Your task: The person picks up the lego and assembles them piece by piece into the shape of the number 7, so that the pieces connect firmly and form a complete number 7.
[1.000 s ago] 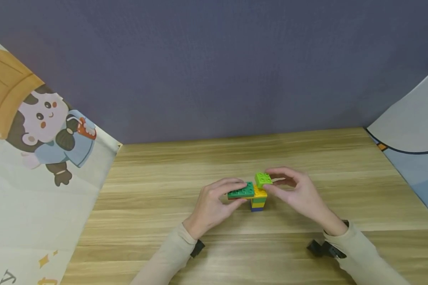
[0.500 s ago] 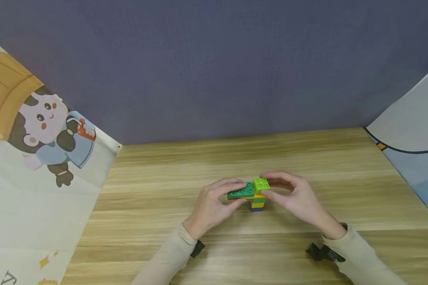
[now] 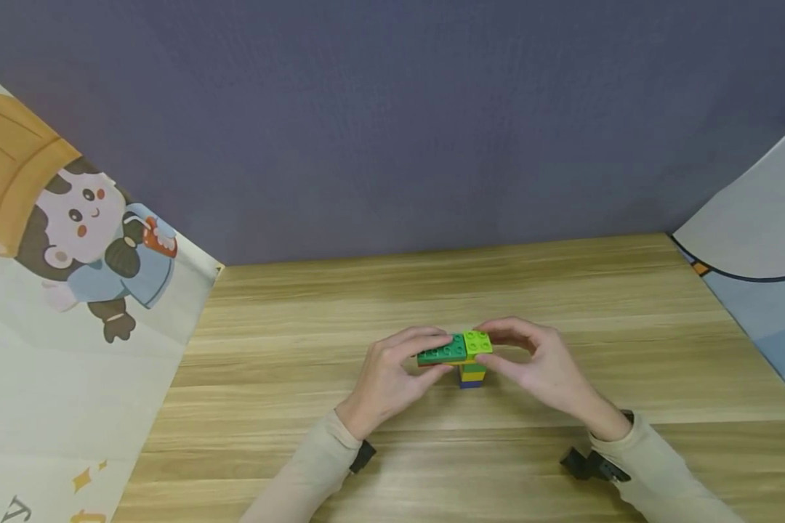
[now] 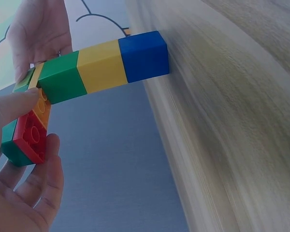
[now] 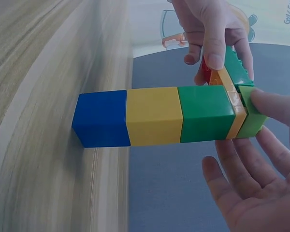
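Note:
A column of blue (image 5: 100,119), yellow (image 5: 154,116) and green (image 5: 207,114) toy building bricks stands upright on the wooden table. Across its top lies a thin orange-yellow plate (image 5: 226,84), jutting out to the left. A long dark green brick (image 3: 446,353) rests on that plate, with a red brick (image 4: 32,135) under its outer end. My left hand (image 3: 392,374) grips this overhanging end between thumb and fingers. My right hand (image 3: 549,367) pinches a lime green brick (image 3: 477,342) over the column, beside the dark green one. Orange studs show just beneath the lime brick.
The wooden table (image 3: 288,312) ends at a dark blue-grey panel (image 3: 392,145) behind. Pale printed sheets with cartoon drawings flank it at left (image 3: 52,349) and right (image 3: 752,225). Dark wrist-worn devices sit at both sleeves.
The lime brick has come down and slightly left from above the column onto the plate's end, level beside the dark green brick. My left hand has stayed in place.

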`<state>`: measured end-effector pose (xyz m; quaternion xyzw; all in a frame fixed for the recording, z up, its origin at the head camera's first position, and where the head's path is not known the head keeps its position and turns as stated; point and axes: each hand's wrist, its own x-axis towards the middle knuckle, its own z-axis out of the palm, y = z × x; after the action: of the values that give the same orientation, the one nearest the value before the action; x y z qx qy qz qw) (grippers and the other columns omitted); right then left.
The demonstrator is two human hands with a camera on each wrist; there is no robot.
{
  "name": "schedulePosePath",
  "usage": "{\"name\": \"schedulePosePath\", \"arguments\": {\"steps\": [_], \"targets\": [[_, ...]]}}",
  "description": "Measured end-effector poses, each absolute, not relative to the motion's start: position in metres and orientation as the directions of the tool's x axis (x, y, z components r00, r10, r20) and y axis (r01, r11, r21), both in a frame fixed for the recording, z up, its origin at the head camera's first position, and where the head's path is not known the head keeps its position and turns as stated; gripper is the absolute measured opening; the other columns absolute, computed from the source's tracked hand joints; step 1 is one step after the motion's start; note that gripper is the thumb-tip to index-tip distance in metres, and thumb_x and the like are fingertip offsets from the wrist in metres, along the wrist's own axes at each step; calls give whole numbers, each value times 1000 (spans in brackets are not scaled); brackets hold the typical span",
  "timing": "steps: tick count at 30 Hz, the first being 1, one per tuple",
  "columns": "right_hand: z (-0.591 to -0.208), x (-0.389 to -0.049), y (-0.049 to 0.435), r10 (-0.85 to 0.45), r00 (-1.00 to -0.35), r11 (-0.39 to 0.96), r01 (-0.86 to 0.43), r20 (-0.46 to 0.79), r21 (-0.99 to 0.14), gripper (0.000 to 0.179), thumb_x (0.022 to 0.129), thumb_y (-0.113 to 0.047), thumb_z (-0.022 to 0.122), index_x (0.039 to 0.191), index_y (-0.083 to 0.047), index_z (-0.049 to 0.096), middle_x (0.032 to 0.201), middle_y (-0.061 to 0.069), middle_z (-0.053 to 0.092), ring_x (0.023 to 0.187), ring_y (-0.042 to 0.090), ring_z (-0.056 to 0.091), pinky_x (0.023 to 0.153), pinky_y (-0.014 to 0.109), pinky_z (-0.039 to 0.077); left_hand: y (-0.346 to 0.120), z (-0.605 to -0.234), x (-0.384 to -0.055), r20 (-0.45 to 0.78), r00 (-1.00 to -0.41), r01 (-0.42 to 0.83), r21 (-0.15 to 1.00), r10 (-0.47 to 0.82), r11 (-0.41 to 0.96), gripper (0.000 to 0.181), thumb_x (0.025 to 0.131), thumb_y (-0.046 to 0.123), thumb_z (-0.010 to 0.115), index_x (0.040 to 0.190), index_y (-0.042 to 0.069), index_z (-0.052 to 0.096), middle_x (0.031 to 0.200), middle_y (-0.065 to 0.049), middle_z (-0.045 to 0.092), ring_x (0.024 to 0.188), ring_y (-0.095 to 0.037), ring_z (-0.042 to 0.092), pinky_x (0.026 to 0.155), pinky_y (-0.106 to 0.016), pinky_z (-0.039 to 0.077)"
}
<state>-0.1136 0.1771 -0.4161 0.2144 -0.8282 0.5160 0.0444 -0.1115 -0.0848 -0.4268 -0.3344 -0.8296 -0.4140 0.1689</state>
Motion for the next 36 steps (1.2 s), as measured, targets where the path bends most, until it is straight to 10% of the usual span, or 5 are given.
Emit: {"name": "schedulePosePath", "arguments": {"steps": [18, 27, 36], "targets": [[-418, -115, 177, -336, -853, 447, -517, 398, -730, 38, 83, -8, 92, 117, -18, 79, 112, -4, 82, 104, 11, 75, 102, 50, 57, -83, -428, -112, 561, -715, 699, 576, 418, 424, 42, 83, 10, 92, 123, 12, 79, 126, -5, 78, 116, -19, 76, 102, -22, 58], [-428, -116, 175, -336, -814, 411, -580, 474, -704, 43, 79, -2, 92, 117, -16, 76, 111, -1, 81, 94, 5, 64, 90, 24, 51, -82, -427, -110, 558, -722, 692, 580, 409, 430, 45, 81, 7, 93, 123, 12, 79, 124, -4, 78, 115, -20, 76, 100, -23, 59], [-431, -116, 176, -338, -809, 404, -586, 481, -702, 45, 78, -1, 92, 118, -16, 75, 105, -5, 80, 90, 14, 67, 91, 30, 51, -83, -426, -109, 552, -721, 692, 566, 418, 448, 42, 83, 11, 92, 123, 12, 79, 124, -4, 78, 114, -19, 76, 100, -23, 59]]}}
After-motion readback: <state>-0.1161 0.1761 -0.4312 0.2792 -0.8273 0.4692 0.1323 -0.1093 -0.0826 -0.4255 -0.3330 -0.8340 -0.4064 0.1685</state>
